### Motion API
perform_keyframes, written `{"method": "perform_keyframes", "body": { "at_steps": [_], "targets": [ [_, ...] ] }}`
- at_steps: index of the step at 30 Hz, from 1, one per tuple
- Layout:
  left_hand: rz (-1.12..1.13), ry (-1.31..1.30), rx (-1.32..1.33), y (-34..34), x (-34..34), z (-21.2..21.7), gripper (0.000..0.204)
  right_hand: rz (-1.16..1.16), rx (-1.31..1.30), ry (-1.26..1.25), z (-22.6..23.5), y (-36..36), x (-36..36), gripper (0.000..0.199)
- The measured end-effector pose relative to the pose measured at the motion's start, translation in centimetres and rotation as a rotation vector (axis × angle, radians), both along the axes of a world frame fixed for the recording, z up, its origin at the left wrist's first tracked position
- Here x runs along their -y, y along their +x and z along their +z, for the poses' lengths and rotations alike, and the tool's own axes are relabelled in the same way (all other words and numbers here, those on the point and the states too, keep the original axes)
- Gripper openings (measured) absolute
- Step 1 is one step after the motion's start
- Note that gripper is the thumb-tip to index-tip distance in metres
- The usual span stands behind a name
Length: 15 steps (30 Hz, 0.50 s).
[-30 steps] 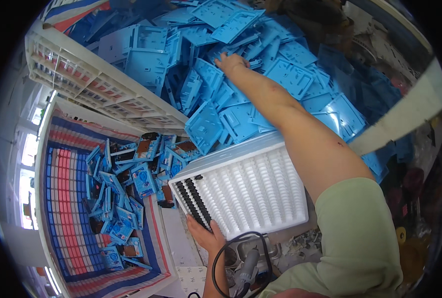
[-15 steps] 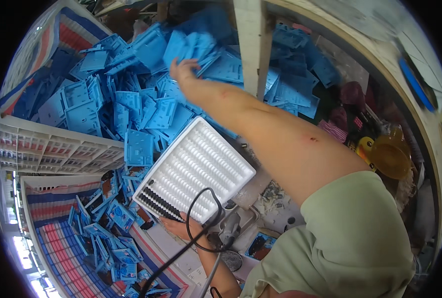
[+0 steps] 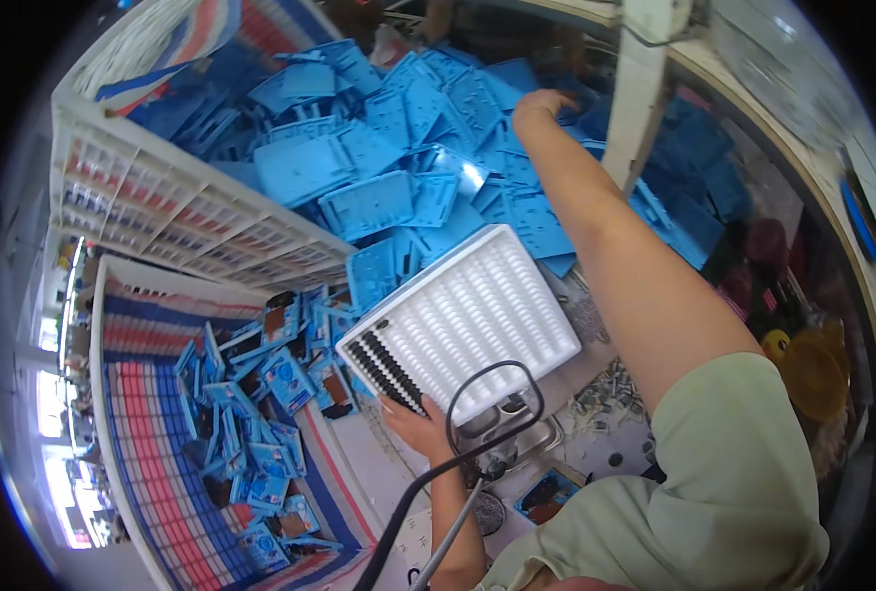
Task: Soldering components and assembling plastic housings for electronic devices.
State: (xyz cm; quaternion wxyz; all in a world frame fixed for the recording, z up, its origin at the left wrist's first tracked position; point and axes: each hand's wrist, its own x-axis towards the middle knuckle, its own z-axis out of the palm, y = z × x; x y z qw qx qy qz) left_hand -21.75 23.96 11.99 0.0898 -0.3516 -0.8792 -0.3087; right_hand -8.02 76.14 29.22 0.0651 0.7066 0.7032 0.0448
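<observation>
Tilted on the near edge of a heap of blue plastic panels (image 3: 305,167) is a white tray (image 3: 477,315) with rows of small white pegs or pockets. Small black parts (image 3: 389,366) fill a few rows along its left side. My left hand (image 3: 413,430) grips the tray's lower left edge, thumb and fingers at the rim. At the far side, my right hand (image 3: 544,106) reaches over the heap, left of a pale post (image 3: 640,98). Its fingers are blurred against dark blue panels, so whether it holds one is unclear.
A white slatted crate (image 3: 182,197) stands left of the heap. Below it, a crate lined with striped cloth (image 3: 162,424) contains blue panels with inner parts (image 3: 261,443). A black cable (image 3: 408,492) loops before the tray. Metal scraps (image 3: 606,399) and a yellow bowl (image 3: 817,369) lie right.
The view has swung left, so the scene sits farther right. My right hand has moved nearer the post, and blue panels around it have shifted. My left hand stays on the tray.
</observation>
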Motion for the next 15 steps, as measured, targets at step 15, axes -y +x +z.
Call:
{"method": "perform_keyframes", "body": {
  "at_steps": [15],
  "targets": [
    [0.021,-0.076,0.106,0.5,-0.1,1.8,0.082,0.996,-0.414,-0.006,-0.3,-20.5,13.0,0.122]
  ]
}}
